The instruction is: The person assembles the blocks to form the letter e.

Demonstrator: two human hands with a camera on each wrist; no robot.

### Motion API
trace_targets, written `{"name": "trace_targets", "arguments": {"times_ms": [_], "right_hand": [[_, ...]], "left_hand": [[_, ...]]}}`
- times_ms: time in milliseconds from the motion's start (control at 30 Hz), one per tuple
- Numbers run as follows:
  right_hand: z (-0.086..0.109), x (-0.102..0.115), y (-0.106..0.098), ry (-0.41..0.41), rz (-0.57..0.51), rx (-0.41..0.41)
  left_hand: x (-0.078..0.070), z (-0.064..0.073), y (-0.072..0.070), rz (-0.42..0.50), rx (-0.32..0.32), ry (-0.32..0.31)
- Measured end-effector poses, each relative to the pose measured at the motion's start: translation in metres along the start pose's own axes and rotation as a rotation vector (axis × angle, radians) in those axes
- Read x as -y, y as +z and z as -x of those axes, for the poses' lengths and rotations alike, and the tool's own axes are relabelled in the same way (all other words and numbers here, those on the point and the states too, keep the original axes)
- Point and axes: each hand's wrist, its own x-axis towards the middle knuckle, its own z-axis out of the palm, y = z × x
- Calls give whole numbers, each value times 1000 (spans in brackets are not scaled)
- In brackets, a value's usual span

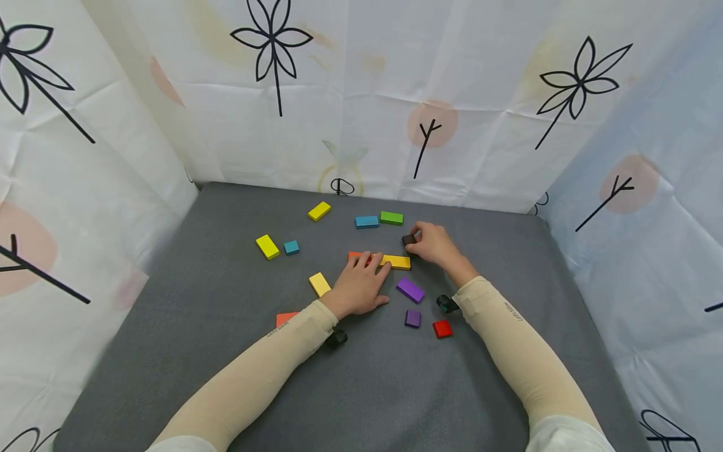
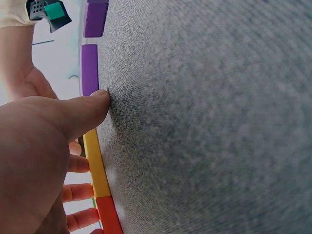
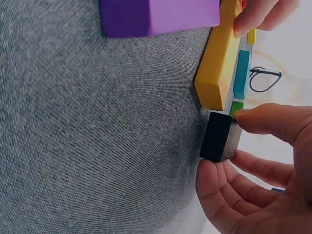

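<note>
One black boxy block (image 3: 216, 137), likely light, stiff wood, best side-held: right hand (image 1: 433, 243) pinches it, left hand (image 1: 360, 285) outspread.

small black block (image 3: 216, 136): pinched in right fingers (image 3: 208, 179) | long yellow block (image 1: 398, 262): flat, end touching orange-red block (image 2: 108, 214)

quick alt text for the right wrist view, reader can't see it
A right hand pinches a small dark block by the end of a yellow block, which the left hand touches. A purple block lies nearby on the grey surface.
</note>
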Motion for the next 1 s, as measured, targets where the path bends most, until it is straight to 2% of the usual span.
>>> {"name": "trace_targets", "arguments": {"times_ms": [367, 1000], "right_hand": [[-4, -4, 6, 24, 3, 21], [-3, -2, 7, 15, 20, 21]], "left_hand": [[0, 0, 1, -3, -8, 1], [0, -1, 2, 7, 8, -6]]}}
